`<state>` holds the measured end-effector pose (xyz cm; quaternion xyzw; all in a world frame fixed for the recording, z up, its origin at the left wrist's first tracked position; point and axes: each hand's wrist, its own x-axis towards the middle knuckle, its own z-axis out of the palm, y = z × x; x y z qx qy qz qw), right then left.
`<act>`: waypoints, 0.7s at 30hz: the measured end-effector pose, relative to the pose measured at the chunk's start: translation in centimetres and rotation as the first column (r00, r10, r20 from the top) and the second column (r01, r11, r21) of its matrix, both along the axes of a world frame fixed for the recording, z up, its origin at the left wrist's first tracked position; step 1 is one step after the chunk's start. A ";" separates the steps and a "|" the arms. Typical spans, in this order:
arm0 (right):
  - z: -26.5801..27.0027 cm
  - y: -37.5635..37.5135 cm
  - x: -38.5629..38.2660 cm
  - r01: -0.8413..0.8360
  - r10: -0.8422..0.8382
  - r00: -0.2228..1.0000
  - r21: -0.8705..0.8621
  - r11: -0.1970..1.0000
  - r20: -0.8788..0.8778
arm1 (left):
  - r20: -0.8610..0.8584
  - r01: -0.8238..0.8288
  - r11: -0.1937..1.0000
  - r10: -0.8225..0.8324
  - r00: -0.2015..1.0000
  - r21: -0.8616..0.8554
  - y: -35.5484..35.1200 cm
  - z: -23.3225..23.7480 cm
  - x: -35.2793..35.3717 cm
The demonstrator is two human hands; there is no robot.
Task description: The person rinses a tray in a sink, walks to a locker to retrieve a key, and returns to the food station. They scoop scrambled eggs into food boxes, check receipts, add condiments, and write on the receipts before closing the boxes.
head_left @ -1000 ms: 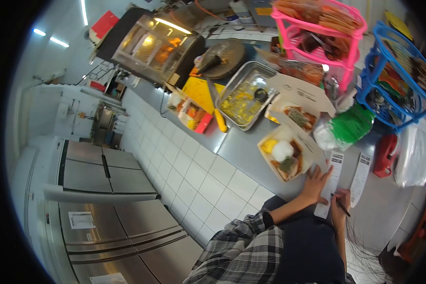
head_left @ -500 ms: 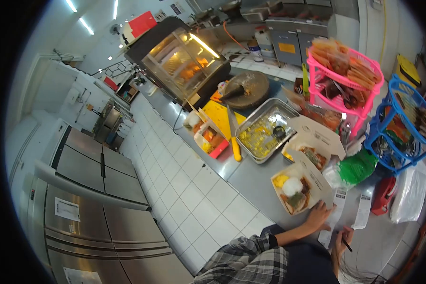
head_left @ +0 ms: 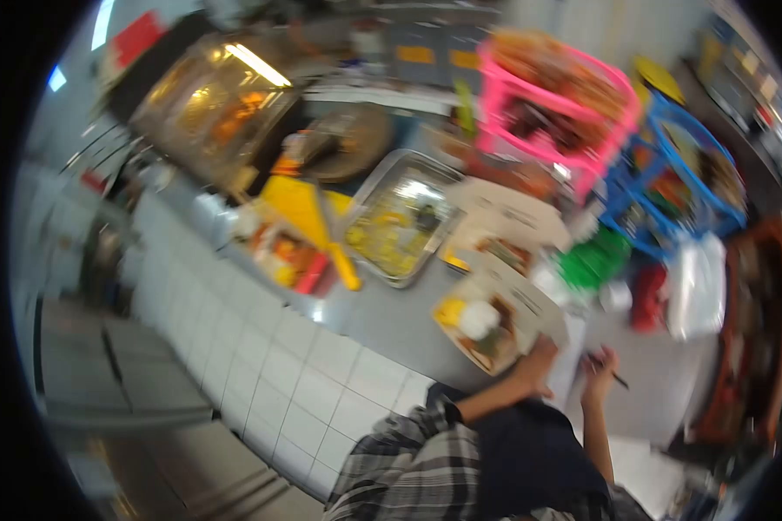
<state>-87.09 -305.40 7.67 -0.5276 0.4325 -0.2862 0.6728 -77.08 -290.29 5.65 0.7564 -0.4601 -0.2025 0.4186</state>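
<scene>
My left hand (head_left: pixel 537 366) is slightly blurred, its fingers stretched out beside the near corner of an open cardboard meal box (head_left: pixel 463 347). Inside that box are white rice (head_left: pixel 478 320), something yellow and browned meat with a green leaf. Between my hands lies a white paper slip (head_left: pixel 568 372) on the steel counter. To its right, my right hand (head_left: pixel 599 369) is closed around a black pen (head_left: pixel 619 379) that points down to the right. A second open meal box (head_left: pixel 520 214) stands just behind the first.
A metal tray (head_left: pixel 394 276) of yellow food sits left of the boxes, next to a yellow-handled knife (head_left: pixel 345 266). Behind are a pink basket (head_left: pixel 488 113), a blue basket (head_left: pixel 621 187) and a green bag (head_left: pixel 593 260). Clear plastic bags (head_left: pixel 698 286) lie at right.
The view has swung to the right, so the counter items appear further left and blurred. My right hand has moved upward, away from the near edge, still with the pen.
</scene>
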 end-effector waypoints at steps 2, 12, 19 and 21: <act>1.9 1.0 -0.3 0.008 -0.008 1.000 -0.014 1.000 0.001 | 0.084 0.085 0.981 -0.101 0.991 0.172 0.4 1.4 0.8; 2.8 5.0 -5.4 -0.094 0.099 0.991 -0.060 0.994 0.088 | 0.225 0.049 0.926 -0.143 0.964 0.375 0.1 6.2 0.7; 2.1 4.4 -4.6 -0.306 0.284 0.949 -0.182 0.935 -0.134 | 0.295 -0.023 0.885 -0.130 0.947 0.465 -0.5 7.3 0.2; 1.8 4.2 -4.3 -0.309 0.296 0.951 -0.222 0.925 -0.091 | 0.290 -0.031 0.883 -0.121 0.949 0.468 -0.6 7.4 0.1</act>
